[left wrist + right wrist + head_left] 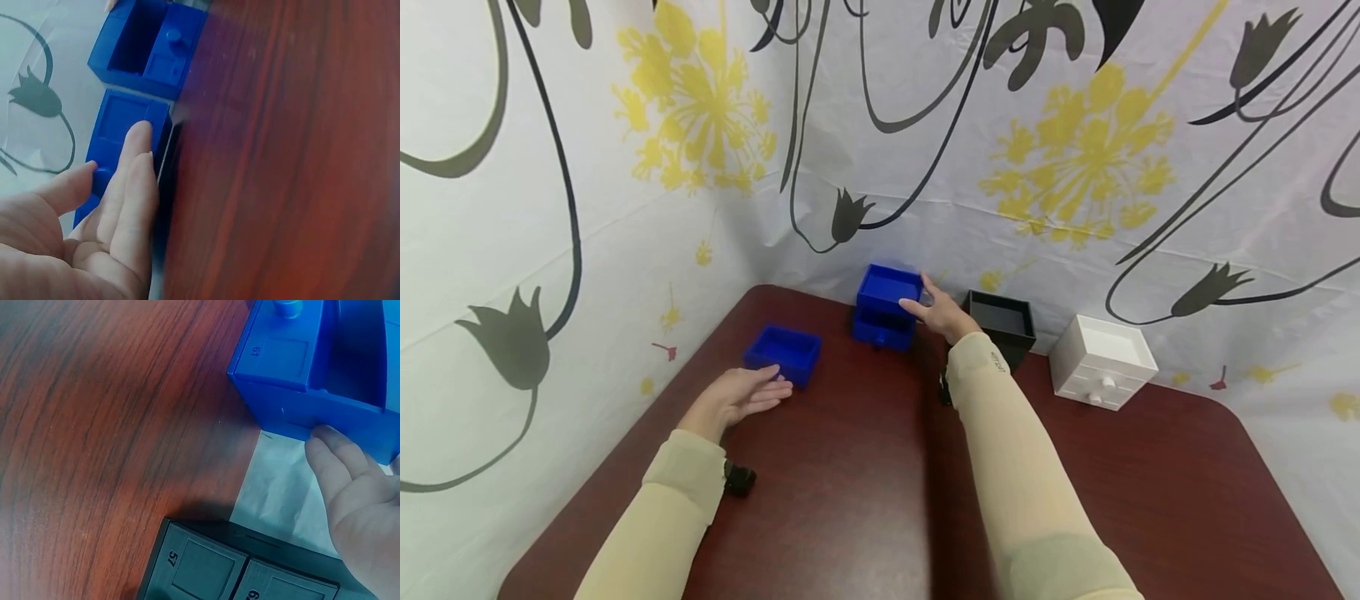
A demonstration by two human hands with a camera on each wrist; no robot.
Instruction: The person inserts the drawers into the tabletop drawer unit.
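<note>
A small blue cabinet stands at the back of the table, its upper slot hollow and a knobbed drawer in the lower slot. My right hand is at its right side, thumb and fingers spread. In the right wrist view, extended fingertips touch that side wall. Left of the cabinet lies a separate blue drawer, hollow side up. My left hand is at its near side with fingers extended. In the left wrist view, thumb and fingers overlap the drawer's knobbed front.
Right of the blue cabinet is a black cabinet, partly behind my right forearm. Farther right stands a white cabinet with two knobs. A patterned cloth hangs along the back and left edges of the dark red wooden table.
</note>
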